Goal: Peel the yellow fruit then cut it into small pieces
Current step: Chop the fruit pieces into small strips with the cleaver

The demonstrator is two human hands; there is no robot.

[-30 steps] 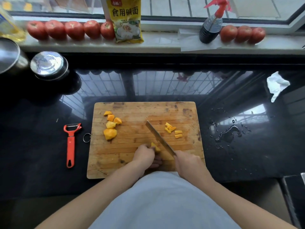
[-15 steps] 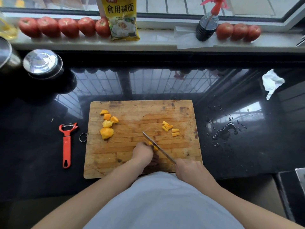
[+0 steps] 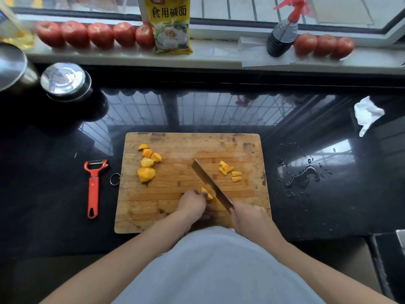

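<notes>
A wooden cutting board [image 3: 175,211] lies on the black counter. My left hand [image 3: 192,202] pinches a small yellow fruit piece [image 3: 206,193] near the board's front edge. My right hand [image 3: 249,218] grips the handle of a knife [image 3: 211,185], whose blade slants up and left, resting against that piece. Larger yellow chunks [image 3: 146,173] sit at the board's left. Several small cut pieces [image 3: 230,172] lie to the right of the blade.
A red peeler [image 3: 93,187] lies left of the board. Metal pots [image 3: 65,81] stand at the back left. Water drops [image 3: 303,177] and a crumpled tissue [image 3: 367,114] are to the right. Tomatoes [image 3: 98,35], a yellow packet [image 3: 169,25] and a spray bottle [image 3: 281,38] line the sill.
The knife blade has lifted and dropped again beside the held piece. The left hand stays in place on the fruit. The camera view shifted slightly.
</notes>
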